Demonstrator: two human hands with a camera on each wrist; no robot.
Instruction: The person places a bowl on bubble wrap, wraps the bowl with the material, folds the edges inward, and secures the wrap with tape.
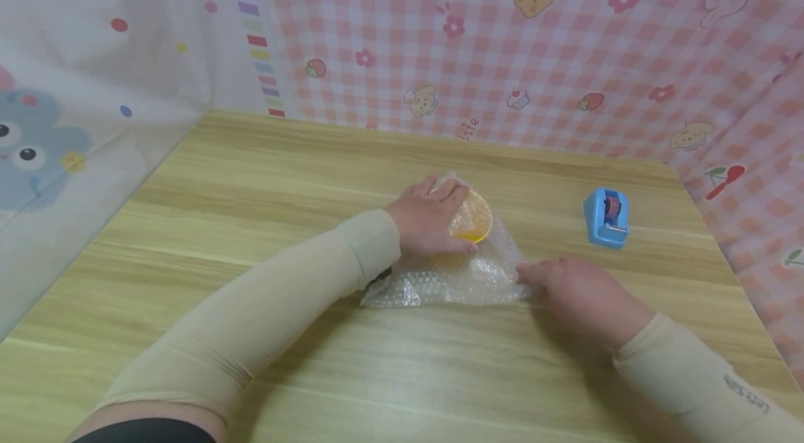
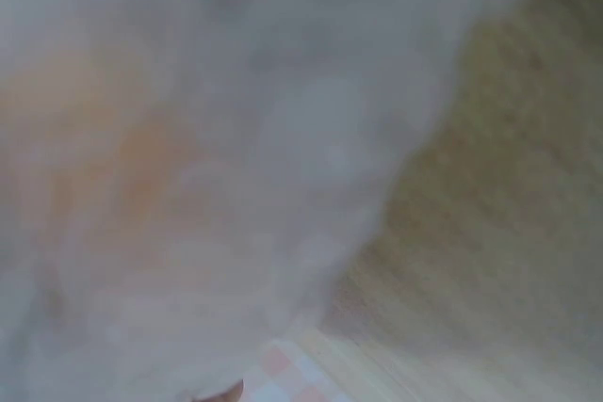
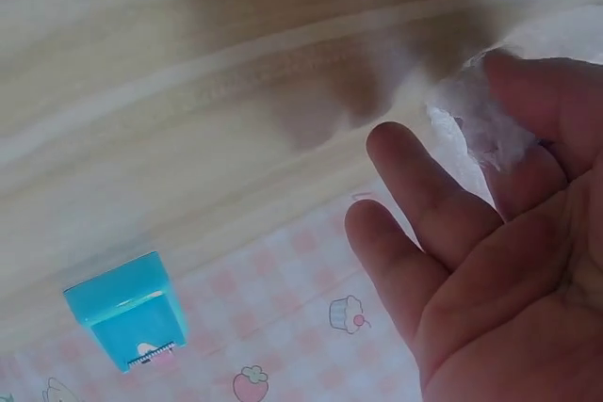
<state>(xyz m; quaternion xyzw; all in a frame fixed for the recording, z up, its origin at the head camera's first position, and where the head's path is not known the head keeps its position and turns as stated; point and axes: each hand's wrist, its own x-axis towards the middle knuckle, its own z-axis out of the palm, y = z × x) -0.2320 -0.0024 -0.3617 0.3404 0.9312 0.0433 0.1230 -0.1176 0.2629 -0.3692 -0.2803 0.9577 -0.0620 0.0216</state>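
In the head view, a sheet of bubble wrap (image 1: pixel 433 288) lies around a round, yellow-rimmed thing (image 1: pixel 479 225); the plastic hides its kind. My left hand (image 1: pixel 428 220) rests on the wrapped thing from the left, fingers spread over its upper side and thumb along its lower edge. At the wrap's right corner, my right hand (image 1: pixel 574 293) pinches the plastic. The right wrist view shows the bubble wrap (image 3: pixel 476 120) between thumb and forefinger, with two other fingers (image 3: pixel 400 162) held away from it. Blurred bubble wrap (image 2: pixel 283 138) fills much of the left wrist view.
A blue tape dispenser (image 1: pixel 606 220) stands on the wooden table (image 1: pixel 251 171), to the right of the wrap and beyond my right hand. Behind the table hangs a pink checked cloth (image 1: pixel 402 31), and a white printed cloth (image 1: pixel 157 59) is on the left.
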